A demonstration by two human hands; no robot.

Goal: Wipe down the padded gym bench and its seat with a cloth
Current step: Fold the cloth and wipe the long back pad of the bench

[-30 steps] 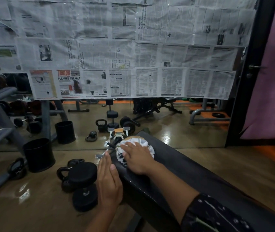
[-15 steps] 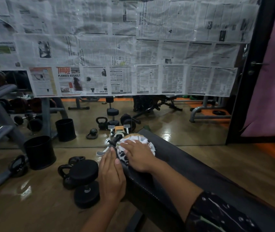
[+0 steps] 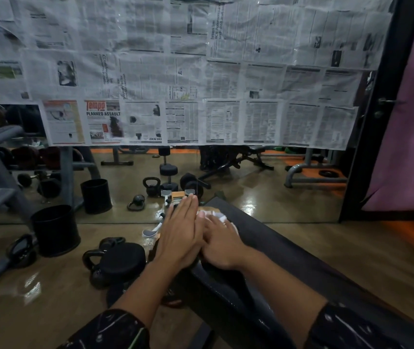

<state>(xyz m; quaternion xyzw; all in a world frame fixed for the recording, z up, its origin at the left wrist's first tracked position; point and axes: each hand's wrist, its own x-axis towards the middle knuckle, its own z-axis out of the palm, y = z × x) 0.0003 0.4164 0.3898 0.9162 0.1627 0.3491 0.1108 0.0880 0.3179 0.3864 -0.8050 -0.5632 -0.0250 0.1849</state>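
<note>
At the far end of the gym bench (image 3: 289, 250) my right hand (image 3: 222, 244) presses flat, not clenched, on the cloth (image 3: 219, 217); left hand (image 3: 179, 234) open alongside. Risk: cloth slides off the end onto the kettlebells (image 3: 115, 260) below.

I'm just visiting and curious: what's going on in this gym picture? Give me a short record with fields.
setting: gym floor in front of a mirror partly covered with newspaper sheets
surface being cleaned: black padded bench
cloth: white patterned cloth near the bench's far end
right hand: right hand flat on the cloth, pressing it to the pad
left hand: left hand flat, fingers straight, alongside the right hand at the bench's left edge
nearby on floor: black bucket, kettlebell
</note>
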